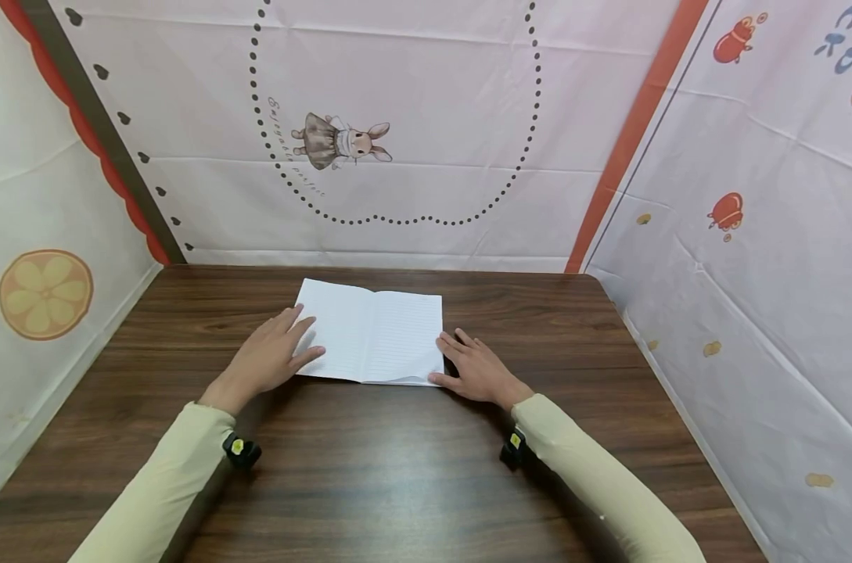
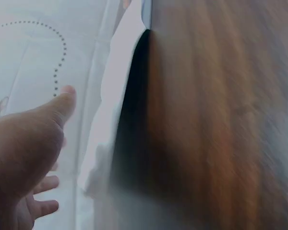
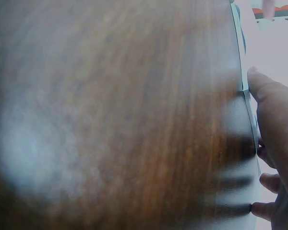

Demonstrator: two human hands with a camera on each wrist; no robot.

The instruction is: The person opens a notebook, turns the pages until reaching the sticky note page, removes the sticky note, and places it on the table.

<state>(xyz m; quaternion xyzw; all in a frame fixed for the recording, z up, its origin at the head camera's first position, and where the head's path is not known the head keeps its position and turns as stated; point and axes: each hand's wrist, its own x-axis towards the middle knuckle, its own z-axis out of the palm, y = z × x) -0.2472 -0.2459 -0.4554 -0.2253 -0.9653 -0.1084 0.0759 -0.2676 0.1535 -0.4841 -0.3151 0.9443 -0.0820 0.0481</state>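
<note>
An open notebook (image 1: 404, 332) with lined white pages lies on the brown wood-grain table (image 1: 397, 469), its fold running between the two hands. At its left side is my left hand (image 1: 267, 356), fingers spread, with thumb and fingertips over the left page's edge. My right hand (image 1: 478, 370) is at the right page's lower corner, its fingers fairly straight and its thumb at the page edge. That lower right corner lifts slightly. In the left wrist view the left thumb (image 2: 62, 103) stands apart from the fingers. The right wrist view shows the right thumb (image 3: 264, 86) beside the notebook's edge.
A printed white cloth (image 1: 426, 102) hangs behind the table, with a rabbit figure on it. Similar cloths (image 1: 771, 289) stand along the sides. Each forearm has a pale yellow sleeve and a small black wrist camera (image 1: 241, 450).
</note>
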